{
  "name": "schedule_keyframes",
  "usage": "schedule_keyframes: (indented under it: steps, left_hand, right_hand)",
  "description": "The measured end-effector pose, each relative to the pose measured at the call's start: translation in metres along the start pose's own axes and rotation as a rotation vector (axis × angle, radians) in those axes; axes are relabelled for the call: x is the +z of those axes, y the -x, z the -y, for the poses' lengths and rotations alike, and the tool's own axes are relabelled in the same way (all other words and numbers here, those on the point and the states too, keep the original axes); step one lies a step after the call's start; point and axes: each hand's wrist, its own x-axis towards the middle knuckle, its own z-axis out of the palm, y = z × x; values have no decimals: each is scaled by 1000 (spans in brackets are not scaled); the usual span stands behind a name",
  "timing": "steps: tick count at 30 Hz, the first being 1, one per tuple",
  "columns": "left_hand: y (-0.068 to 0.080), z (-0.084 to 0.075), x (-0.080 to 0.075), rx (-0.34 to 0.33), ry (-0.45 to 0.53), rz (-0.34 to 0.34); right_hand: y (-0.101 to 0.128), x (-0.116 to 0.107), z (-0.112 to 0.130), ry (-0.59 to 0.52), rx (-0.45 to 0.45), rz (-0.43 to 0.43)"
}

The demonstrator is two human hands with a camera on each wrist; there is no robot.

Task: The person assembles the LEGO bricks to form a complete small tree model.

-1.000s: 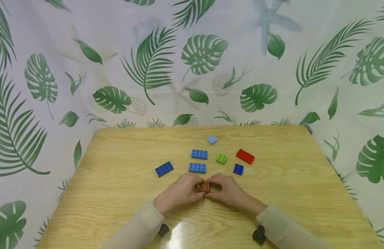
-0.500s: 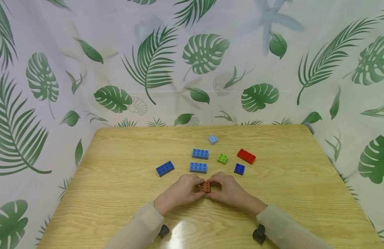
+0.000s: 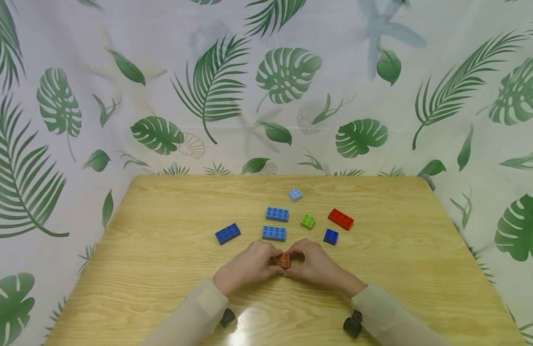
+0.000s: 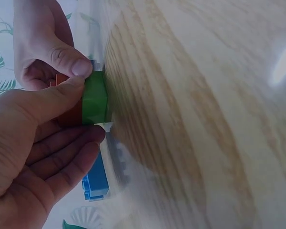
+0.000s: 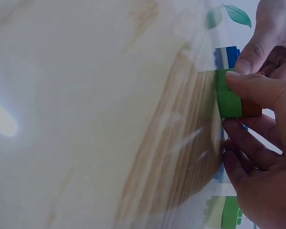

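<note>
While both hands stay put, left hand point(image 3: 249, 265) and right hand point(image 3: 317, 265) still pinch the brown-on-green brick stack point(image 4: 88, 101) on the counter point(image 3: 162, 269); fingers curled around it.

At the left of the frame, the left hand point(image 4: 33, 157) and the right hand point(image 4: 43, 45) pinch a green brick point(image 4: 95, 98) with a brown brick point(image 4: 69, 112) behind it. The green brick touches the worktop point(image 4: 195, 114). A blue brick point(image 4: 96, 179) lies at the lower left.

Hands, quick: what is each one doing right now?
Left hand: pinching the brown brick stacked on a green brick.
Right hand: pinching the same two bricks from the other side.
</note>
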Motion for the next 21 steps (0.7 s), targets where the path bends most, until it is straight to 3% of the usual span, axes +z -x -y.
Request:
schedule_keyframes:
  steps: [7,16,21]
  left_hand:
    - [3,3,5,-5,88,-31]
    - [10,21,18,-197,405,-84]
    - [11,21,23,-209,431,-94]
  right_hand:
    - [0,2,0,7,6,-7]
    - [3,3,-5,-3,-5,-24]
    - [7,-9,-4,-7,31,19]
